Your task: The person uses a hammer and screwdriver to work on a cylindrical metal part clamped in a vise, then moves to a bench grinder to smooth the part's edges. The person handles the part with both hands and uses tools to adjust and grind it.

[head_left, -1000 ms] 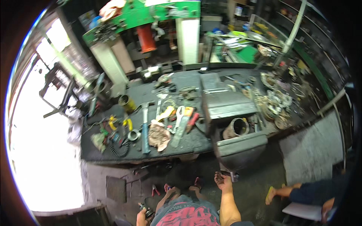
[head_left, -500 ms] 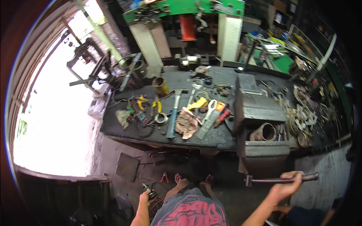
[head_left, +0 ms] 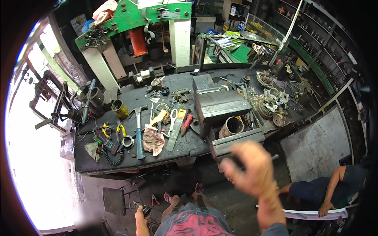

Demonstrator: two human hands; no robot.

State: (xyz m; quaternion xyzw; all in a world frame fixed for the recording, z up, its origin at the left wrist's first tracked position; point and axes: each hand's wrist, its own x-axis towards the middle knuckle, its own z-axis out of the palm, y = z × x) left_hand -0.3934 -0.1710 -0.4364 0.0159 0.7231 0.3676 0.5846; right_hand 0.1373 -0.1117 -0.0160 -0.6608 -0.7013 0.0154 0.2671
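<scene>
Bench (head_left: 187, 146): crossed the middle of the frame before you.
Vise (head_left: 221, 104): stood right of centre.
Right hand (head_left: 254, 167): you had it blurred at the vise's front, fingers curled; whether around anything, I couldn't tell.
Cylinder (head_left: 226, 131): sat between the vise jaws.
Left hand (head_left: 140, 220): lower left of centre, your fingers wrapped around a dark part (head_left: 146, 211).

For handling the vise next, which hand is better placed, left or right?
Right, I'd judge: the right hand appears close to the near end of the vise, though blur hides whether they touch. The left hand is lower, farther off, and occupied with a dark object.
</scene>
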